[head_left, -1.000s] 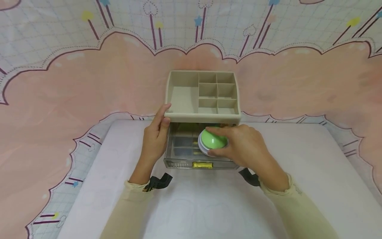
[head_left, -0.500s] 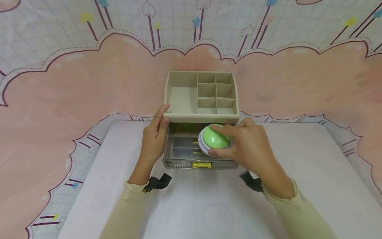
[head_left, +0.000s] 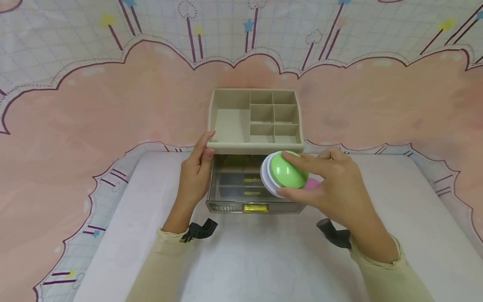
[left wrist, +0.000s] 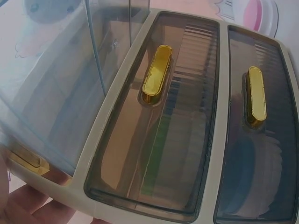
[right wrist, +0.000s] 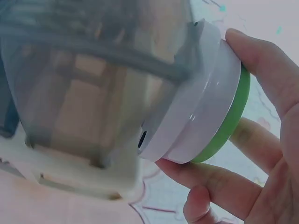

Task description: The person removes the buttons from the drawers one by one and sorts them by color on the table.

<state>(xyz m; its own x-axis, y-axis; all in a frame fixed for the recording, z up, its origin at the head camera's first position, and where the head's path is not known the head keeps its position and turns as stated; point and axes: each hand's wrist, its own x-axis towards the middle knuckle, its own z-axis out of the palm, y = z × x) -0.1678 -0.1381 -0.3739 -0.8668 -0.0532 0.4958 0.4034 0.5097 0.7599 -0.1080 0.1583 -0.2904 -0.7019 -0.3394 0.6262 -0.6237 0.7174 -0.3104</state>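
My right hand (head_left: 337, 186) holds a round push button with a green dome (head_left: 287, 171) and a white base (right wrist: 201, 102), its thumb and fingers on opposite sides. In the head view the button is tilted above the right part of the pulled-out drawer (head_left: 230, 205), which is smoky and clear with a gold handle. My left hand (head_left: 194, 178) grips the left edge of the beige drawer organizer (head_left: 256, 148). The left wrist view shows two lower drawers pushed in, with gold handles (left wrist: 157, 72); shapes inside them are blurred. The right wrist view shows the drawer corner beside the button.
A pink round thing (head_left: 312, 183) lies partly hidden behind my right hand; the left wrist view shows it as a pink disc (left wrist: 253, 16) with a white rim. The organizer top has several compartments (head_left: 262, 113). A patterned cloth (head_left: 113, 105) hangs behind the white table (head_left: 241, 260).
My right hand has moved right and slightly up with the button, towards the drawer's right side. The pink thing has come into view. My left hand stays on the organizer.
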